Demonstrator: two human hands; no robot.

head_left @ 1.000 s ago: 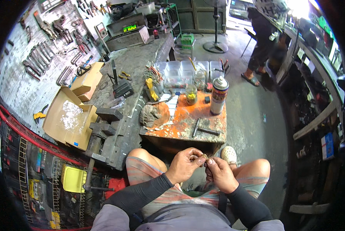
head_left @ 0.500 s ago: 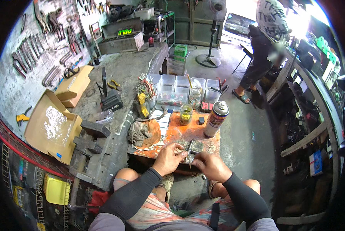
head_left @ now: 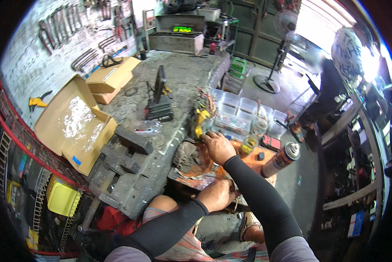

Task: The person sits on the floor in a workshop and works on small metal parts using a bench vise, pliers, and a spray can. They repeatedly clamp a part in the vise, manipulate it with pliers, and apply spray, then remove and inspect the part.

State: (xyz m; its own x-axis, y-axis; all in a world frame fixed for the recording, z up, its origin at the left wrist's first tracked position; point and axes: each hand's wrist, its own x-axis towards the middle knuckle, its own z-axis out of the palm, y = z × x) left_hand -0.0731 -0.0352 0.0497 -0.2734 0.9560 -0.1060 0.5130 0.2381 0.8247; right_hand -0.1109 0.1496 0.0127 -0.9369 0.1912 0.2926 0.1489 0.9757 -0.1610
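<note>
My left hand [head_left: 215,196] is closed around a small metal piece [head_left: 235,199], largely hidden by the fingers, over the front edge of the orange work stand [head_left: 266,159]. My right hand [head_left: 218,146] reaches above and beyond it, fingers curled over something dark that I cannot make out, beside a yellow tool [head_left: 200,122] and a crumpled rag [head_left: 186,159]. To its right stand a glass jar with yellow contents [head_left: 248,145], a small black block [head_left: 260,155] and a spray can [head_left: 280,160]. Clear plastic containers [head_left: 233,111] sit behind.
A grimy bench [head_left: 178,78] carries a vise [head_left: 132,144], open cardboard boxes [head_left: 73,131] and a black battery tool [head_left: 159,109]. A tool wall [head_left: 56,26] rises at left. Another person [head_left: 322,91] stands at the right by shelving [head_left: 362,174], near a pedestal fan [head_left: 285,28].
My view has turned left. My right hand has left the small piece and moved forward to the back left of the stand. My left hand stays low with the piece.
</note>
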